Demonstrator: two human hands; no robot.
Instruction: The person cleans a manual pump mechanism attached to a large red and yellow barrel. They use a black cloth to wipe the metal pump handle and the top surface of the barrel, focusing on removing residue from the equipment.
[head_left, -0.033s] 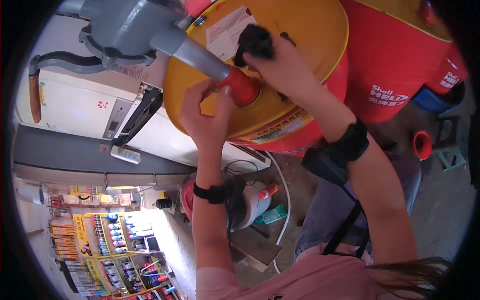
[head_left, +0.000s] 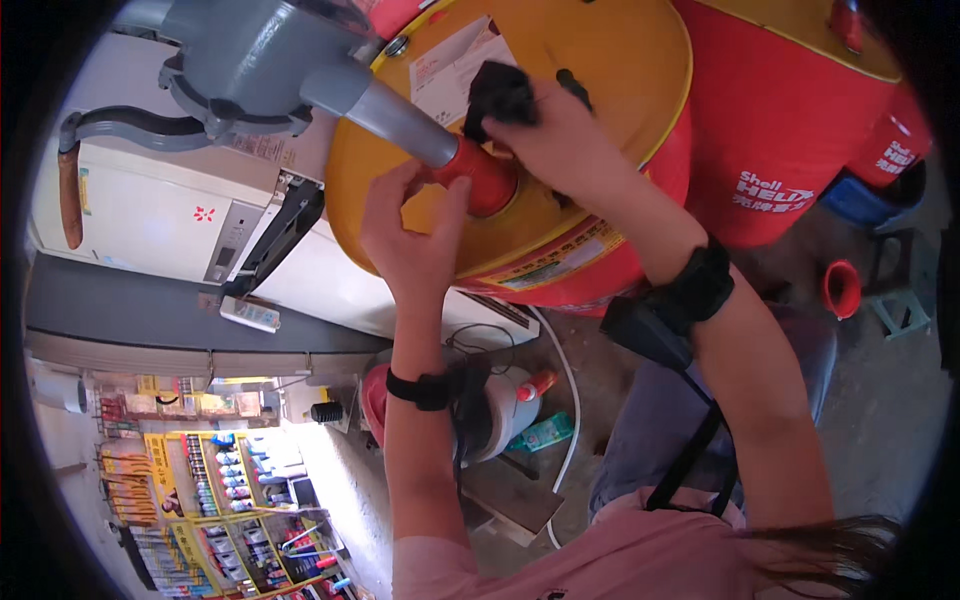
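A grey hand-crank pump (head_left: 265, 65) with a wooden-gripped crank (head_left: 70, 195) reaches in from the upper left. Its grey pipe (head_left: 405, 125) slants down into a red collar (head_left: 482, 178) on the yellow lid (head_left: 590, 70) of a red drum (head_left: 655, 205). My left hand (head_left: 412, 225) has thumb and forefinger curled against the near left side of the collar. Just right of the pipe, my right hand (head_left: 570, 140) is closed on a crumpled black cloth-like bundle (head_left: 503, 95), held close to the collar. Its fingertips are partly hidden by the bundle.
More red drums (head_left: 770, 120) stand at the right. A red funnel (head_left: 841, 288) and a small green stool (head_left: 900, 305) are on the floor. Below lie a white bucket (head_left: 505, 410), a green bottle (head_left: 545, 432) and a white hose (head_left: 572, 390). Stocked shelves (head_left: 235, 480) fill the lower left.
My right hand and the black bundle have shifted slightly down and left. The left hand stays at the red collar. The whole view has moved a little.
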